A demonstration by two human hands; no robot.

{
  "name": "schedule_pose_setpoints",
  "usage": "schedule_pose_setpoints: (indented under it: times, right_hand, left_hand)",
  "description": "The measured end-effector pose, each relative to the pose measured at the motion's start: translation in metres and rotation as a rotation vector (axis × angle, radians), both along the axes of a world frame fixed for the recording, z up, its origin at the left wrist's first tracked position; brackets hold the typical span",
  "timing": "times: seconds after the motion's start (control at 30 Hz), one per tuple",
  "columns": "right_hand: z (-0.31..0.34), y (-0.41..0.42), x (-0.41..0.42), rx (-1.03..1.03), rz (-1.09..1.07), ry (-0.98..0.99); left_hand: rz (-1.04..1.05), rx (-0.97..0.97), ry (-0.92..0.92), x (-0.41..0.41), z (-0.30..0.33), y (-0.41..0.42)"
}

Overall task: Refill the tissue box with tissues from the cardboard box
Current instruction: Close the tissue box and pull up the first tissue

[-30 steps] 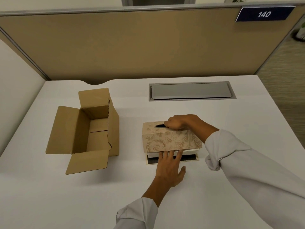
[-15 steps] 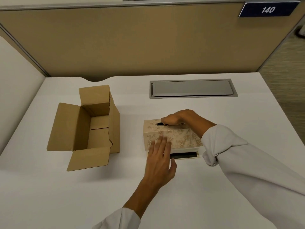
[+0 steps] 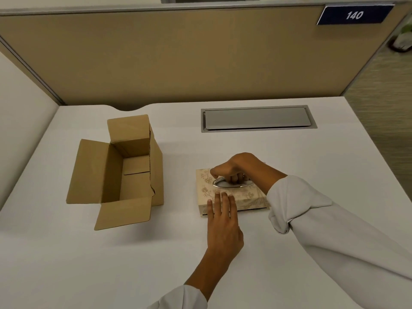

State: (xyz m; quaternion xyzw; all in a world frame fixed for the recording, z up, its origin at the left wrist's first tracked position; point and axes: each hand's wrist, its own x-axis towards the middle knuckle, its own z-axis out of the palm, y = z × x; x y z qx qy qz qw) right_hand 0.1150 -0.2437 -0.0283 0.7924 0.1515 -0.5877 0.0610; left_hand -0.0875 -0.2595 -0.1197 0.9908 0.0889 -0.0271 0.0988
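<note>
Since a second ago: beige floral-patterned tissue box [image 3: 231,192] dropped flat onto its base, dark gap beneath its front edge nearly closed; left hand [image 3: 223,228] slid forward from the bench onto the box's near side.

White bench [image 3: 66,253] carrying everything, with a tan partition panel [image 3: 178,59] behind it and a dark blue plate marked 140 [image 3: 354,14] at the panel's upper right. Grey metal cable hatch [image 3: 256,118] set flush into the bench near the back. Open brown cardboard box [image 3: 124,170] left of centre, flaps spread, bare cardboard showing inside, well apart from the tissue box. Tissue box right of centre, resting on the bench, oval slot on top.

Right hand [image 3: 236,168] reaching from the right in a white sleeve [image 3: 334,230], curled over the top, fingers [image 3: 234,178] hooked down into the slot and gripping its rim. Left hand laid flat, fingers [image 3: 219,202] extended and close together, pressed against the box's near face and top edge, holding nothing.
</note>
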Motion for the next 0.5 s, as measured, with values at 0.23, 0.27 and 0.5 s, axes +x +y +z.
schedule_pose_setpoints:
  times: [0.23,0.27,0.5]
  right_hand:
    - [-0.002,-0.01,-0.033,0.011,0.021,-0.021]
    - [-0.002,-0.012,-0.037,0.022,0.011,-0.006]
    - [0.002,-0.046,-0.051,0.244,0.2,-0.325]
  left_hand:
    - [-0.029,-0.019,0.096,-0.011,-0.005,0.0]
    - [-0.035,-0.02,0.095,-0.011,-0.004,0.001]
    - [-0.115,-0.014,0.128,-0.013,-0.002,0.006]
